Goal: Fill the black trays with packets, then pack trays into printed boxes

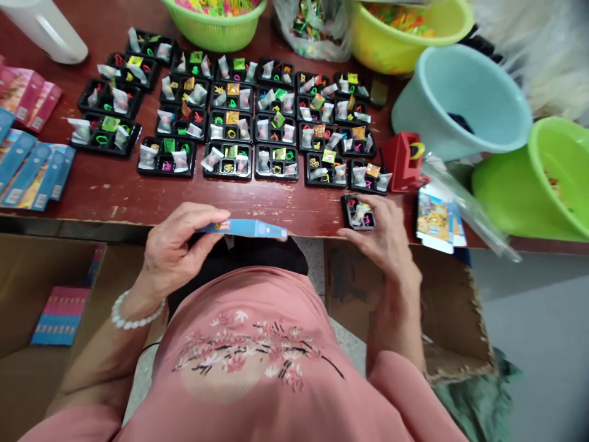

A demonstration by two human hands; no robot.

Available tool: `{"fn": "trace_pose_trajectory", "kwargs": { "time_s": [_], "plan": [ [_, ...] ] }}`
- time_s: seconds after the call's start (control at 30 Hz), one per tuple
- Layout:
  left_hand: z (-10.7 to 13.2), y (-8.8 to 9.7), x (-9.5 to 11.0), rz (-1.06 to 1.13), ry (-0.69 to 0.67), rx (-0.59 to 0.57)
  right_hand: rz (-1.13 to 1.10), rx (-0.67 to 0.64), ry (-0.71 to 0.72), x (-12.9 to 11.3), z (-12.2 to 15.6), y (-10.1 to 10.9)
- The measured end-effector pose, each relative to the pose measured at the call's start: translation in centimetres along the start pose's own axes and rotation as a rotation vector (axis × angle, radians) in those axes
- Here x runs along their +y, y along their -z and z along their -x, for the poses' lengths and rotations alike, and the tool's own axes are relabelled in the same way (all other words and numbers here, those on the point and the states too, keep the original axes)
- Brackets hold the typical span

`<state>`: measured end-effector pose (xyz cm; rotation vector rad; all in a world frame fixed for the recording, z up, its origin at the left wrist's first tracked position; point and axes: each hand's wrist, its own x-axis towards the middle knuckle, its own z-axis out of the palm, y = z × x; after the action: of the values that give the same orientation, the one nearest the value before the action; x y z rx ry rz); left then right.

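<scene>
My left hand [177, 242], with a pale bead bracelet at the wrist, pinches one end of a blue cardboard box [248, 228]. The box is held level in front of the table's near edge, its narrow side facing up. At the right, my right hand [386, 230] grips a small black compartment tray [352, 212] at the table edge, fingers over its right side and thumb at its near side. White-wrapped pieces and small red and magenta items lie in that tray. Several similar filled black trays [227, 162] stand in rows beyond my hands.
Blue boxes [41, 175] and pink boxes [27, 95] stand at the left. A red tape dispenser [405, 162] and printed cartons [435, 221] are at the right, near a light-blue bucket [414, 116] and green tub [501, 190]. Open cardboard cartons [455, 319] sit below the edge.
</scene>
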<state>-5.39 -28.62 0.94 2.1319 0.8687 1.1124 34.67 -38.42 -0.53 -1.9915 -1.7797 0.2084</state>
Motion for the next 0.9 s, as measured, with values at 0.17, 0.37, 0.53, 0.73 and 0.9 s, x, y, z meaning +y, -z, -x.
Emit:
{"fn": "trace_pose_trajectory", "kwargs": {
  "time_s": [0.17, 0.37, 0.53, 0.73, 0.9],
  "plan": [
    [0.3, -1.1, -6.0, -0.058, -0.098, -0.016, 0.237, -0.239, -0.036, 8.3, -1.7, 1.5],
    [1.3, -0.7, -8.4, -0.334, -0.055, -0.168, 0.253, -0.295, -0.026, 10.4, -2.2, 0.2],
    [-0.4, -3.7, -4.9, -0.532, 0.079, -0.246, 0.176, -0.291, 0.122, 8.8, -1.5, -0.9],
    [-2.6, -7.3, -4.0, -0.749, 0.283, -0.394, 0.137, -0.239, 0.221, 2.8, -1.9, -4.7],
    [-2.4, -5.7, -4.6, -0.656, 0.339, -0.344, 0.102, -0.176, 0.222, -1.1, -3.7, -6.6]
  ]
}}
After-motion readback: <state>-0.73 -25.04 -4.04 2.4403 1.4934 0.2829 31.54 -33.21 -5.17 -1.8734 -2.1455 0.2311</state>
